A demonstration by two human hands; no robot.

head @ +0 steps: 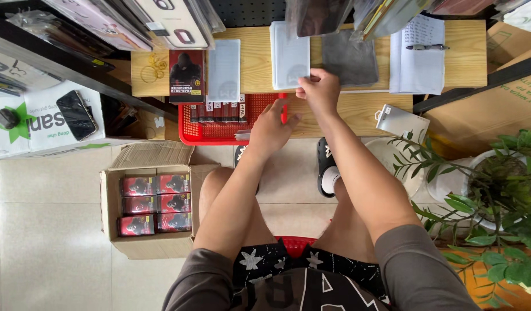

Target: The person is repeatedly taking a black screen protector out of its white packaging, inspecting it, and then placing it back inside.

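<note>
Right hand (318, 91): fingers pinch the bottom corner of the white stack (289, 55); stack lies on the tabletop (467, 57) at 12 o'clock
Left hand (270, 128): fingers loosely spread, holds nothing; hovers at the red basket (219, 129) edge
Box of red packs (153, 208): on the floor at 9 o'clock

Your right hand (318, 91) pinched the near corner of the white stack of sleeves (289, 55) on the far wooden shelf (467, 57). Your left hand (269, 128) hovered open over the right edge of the red basket (219, 133), just near of the shelf. To the left on the floor stood a cardboard box (113, 222) of red packets (156, 204). A potted plant (501, 196) stood at the right.
</note>
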